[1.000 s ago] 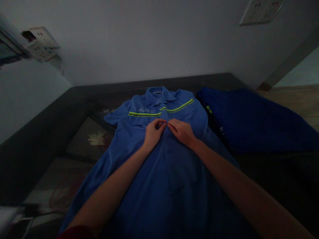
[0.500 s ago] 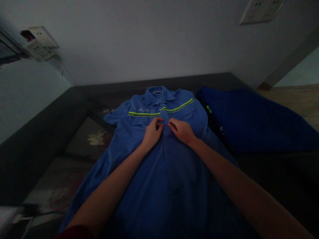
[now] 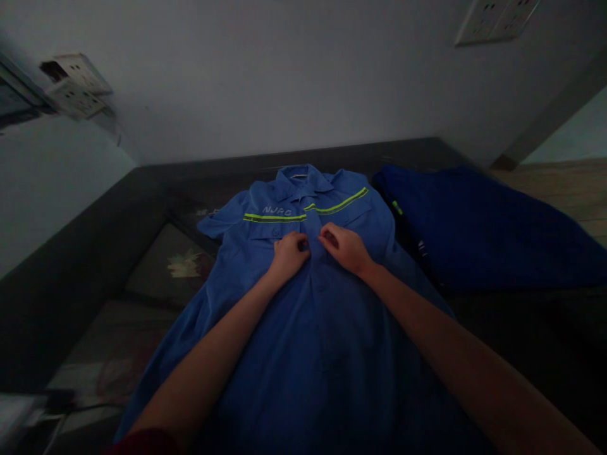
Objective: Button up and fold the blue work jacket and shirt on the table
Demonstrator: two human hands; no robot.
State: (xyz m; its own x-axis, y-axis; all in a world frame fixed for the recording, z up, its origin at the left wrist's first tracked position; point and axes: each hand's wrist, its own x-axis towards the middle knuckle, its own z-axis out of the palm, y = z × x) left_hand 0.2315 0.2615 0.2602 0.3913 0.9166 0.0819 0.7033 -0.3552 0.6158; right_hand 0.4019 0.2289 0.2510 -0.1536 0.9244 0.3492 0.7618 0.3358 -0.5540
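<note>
- Over the middle of the dark desk [image 3: 408, 155], lying front up with collar [image 3: 306, 183] toward the far edge: a blue shirt [image 3: 294, 328], lower part running into shadow toward the near edge.
- Across its chest, just beyond both hands: a yellow-green stripe [image 3: 275, 218] and white lettering [image 3: 277, 210].
- Just left of the button placket [image 3: 313, 222]: the left hand [image 3: 288, 254], thumb and forefinger curled with a small opening between; gripping cloth or merely resting, cannot tell.
- At the placket's right side: the right hand [image 3: 346, 249], thumb and fingers bent together at the tips; cloth pinched or not, too dark to tell.
- Compared with half a second ago: left hand drawn slightly toward the near edge, fingertips now nearer that edge than those of the right.
- Compared with one second ago: from fingertips meeting over the placket to fingertips apart, with blue cloth showing between.
- Right hand, shirt and layout otherwise practically unchanged.
- Near the far right corner, beside the shirt: a darker blue garment [image 3: 478, 234].
- Beyond the far edge: a pale wall [image 3: 284, 82].
</note>
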